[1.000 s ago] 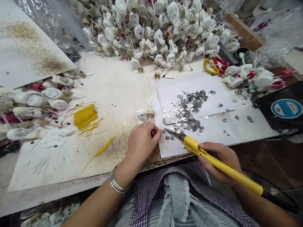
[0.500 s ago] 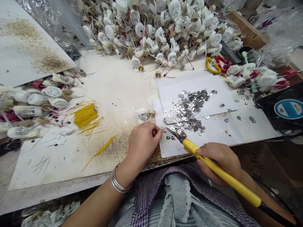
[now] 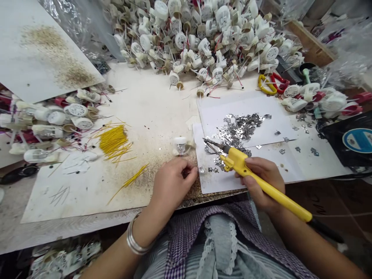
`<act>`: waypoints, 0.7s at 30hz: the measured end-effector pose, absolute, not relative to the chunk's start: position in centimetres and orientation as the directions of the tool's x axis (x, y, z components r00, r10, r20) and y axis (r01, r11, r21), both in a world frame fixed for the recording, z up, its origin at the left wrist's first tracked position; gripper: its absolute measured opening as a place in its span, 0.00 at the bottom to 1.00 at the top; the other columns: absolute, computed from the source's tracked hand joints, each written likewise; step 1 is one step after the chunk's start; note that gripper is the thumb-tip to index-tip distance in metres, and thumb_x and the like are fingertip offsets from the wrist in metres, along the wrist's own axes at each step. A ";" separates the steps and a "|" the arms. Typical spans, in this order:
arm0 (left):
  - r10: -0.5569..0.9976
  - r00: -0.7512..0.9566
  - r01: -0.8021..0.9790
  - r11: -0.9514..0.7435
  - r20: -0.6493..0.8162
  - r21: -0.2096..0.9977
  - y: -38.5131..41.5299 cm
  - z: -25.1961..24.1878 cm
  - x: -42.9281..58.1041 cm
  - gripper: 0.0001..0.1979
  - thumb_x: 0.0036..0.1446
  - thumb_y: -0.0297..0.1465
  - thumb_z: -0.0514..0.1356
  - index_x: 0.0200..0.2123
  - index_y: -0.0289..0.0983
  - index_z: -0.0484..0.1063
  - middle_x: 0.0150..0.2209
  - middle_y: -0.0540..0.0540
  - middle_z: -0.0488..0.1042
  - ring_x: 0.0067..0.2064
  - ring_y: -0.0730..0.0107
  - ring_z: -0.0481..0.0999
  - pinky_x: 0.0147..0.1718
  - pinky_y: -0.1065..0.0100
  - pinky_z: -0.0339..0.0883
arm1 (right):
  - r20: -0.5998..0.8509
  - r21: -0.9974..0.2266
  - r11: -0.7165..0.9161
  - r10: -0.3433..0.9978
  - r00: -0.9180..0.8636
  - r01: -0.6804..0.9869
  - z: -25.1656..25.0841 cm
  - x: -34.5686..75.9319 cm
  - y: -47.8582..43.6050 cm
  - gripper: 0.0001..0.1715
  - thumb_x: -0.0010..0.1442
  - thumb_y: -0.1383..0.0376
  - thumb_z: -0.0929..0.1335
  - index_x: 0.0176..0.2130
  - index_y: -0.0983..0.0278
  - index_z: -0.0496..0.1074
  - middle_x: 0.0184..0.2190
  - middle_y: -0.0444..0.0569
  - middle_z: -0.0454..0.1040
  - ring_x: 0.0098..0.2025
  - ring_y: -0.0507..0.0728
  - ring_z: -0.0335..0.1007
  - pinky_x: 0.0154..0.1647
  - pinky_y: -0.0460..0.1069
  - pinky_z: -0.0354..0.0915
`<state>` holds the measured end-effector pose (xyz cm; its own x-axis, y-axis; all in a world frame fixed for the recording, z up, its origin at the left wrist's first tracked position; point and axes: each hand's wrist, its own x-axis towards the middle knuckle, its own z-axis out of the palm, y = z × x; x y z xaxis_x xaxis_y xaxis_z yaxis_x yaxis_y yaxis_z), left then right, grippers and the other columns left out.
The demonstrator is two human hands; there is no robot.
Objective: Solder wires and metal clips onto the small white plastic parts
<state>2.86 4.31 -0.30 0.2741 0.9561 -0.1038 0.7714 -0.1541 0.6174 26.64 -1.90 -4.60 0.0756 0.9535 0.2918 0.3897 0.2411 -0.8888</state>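
The soldering iron [image 3: 263, 188] has a bright yellow handle ending in black. Yellow wires [image 3: 112, 141] lie on the cream tabletop [image 3: 145, 97], which is speckled brown. Silver clips [image 3: 235, 130] glitter on white paper [image 3: 221, 104]. A silver bangle [image 3: 133, 240] sits above a purple-and-white gingham apron [image 3: 186, 232] and a grey-and-white striped shirt [image 3: 186, 263]. The black bag [image 3: 331, 135] has a round blue-and-white label [image 3: 359, 140].
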 end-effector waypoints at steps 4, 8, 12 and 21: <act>0.963 0.247 0.648 -0.081 -0.108 0.757 2.0 0.5 0.6 0.08 0.57 0.30 0.58 0.25 0.38 0.71 0.29 0.48 0.73 0.33 0.69 0.72 0.33 0.67 0.65 | 0.278 -0.902 0.296 0.955 -0.103 0.313 -2.4 23.9 1.5 0.15 0.63 0.64 0.67 0.50 0.57 0.67 0.42 0.48 0.76 0.38 0.55 0.76 0.40 0.53 0.74; 0.994 0.028 0.573 0.074 -0.110 0.816 1.3 0.7 -0.8 0.09 0.55 0.34 0.60 0.25 0.37 0.72 0.49 0.41 0.70 0.49 0.61 0.72 0.36 0.66 0.71 | 0.336 -0.819 0.410 0.910 -0.245 0.400 -1.1 20.6 4.9 0.17 0.61 0.68 0.68 0.50 0.56 0.66 0.46 0.47 0.74 0.43 0.55 0.75 0.45 0.52 0.72; 0.927 -0.056 0.166 0.376 -0.371 0.912 2.4 -0.3 -1.0 0.13 0.55 0.40 0.61 0.29 0.36 0.70 0.60 0.42 0.64 0.45 0.62 0.76 0.33 0.64 0.75 | 0.313 -0.808 0.434 0.890 -0.333 0.400 -1.8 17.6 7.0 0.22 0.59 0.73 0.65 0.51 0.54 0.64 0.48 0.44 0.73 0.44 0.53 0.74 0.46 0.49 0.72; 0.983 0.146 0.521 -0.172 0.111 0.836 2.8 1.9 -1.4 0.05 0.61 0.32 0.58 0.33 0.38 0.71 0.61 0.43 0.65 0.56 0.61 0.72 0.56 0.57 0.68 | 0.241 -0.950 0.268 0.955 -0.174 0.158 -0.7 16.2 6.9 0.17 0.62 0.67 0.66 0.51 0.55 0.63 0.49 0.47 0.72 0.47 0.54 0.75 0.46 0.50 0.75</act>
